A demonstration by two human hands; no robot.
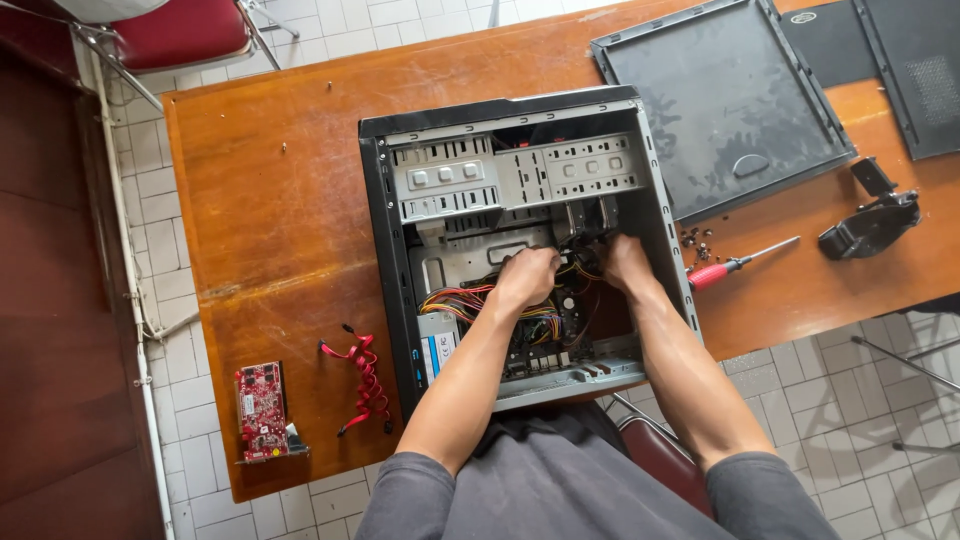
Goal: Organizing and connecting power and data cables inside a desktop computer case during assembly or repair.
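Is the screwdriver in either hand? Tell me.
No, the screwdriver lies on the table; both hands are inside the computer case.

I see even, soft daylight, faint glare on the wooden table [290,200], a shadowed case interior [590,300], sharp focus throughout.

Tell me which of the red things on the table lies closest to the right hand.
The red-handled screwdriver, just right of the case beside the right hand; the red cables and red card lie far left.
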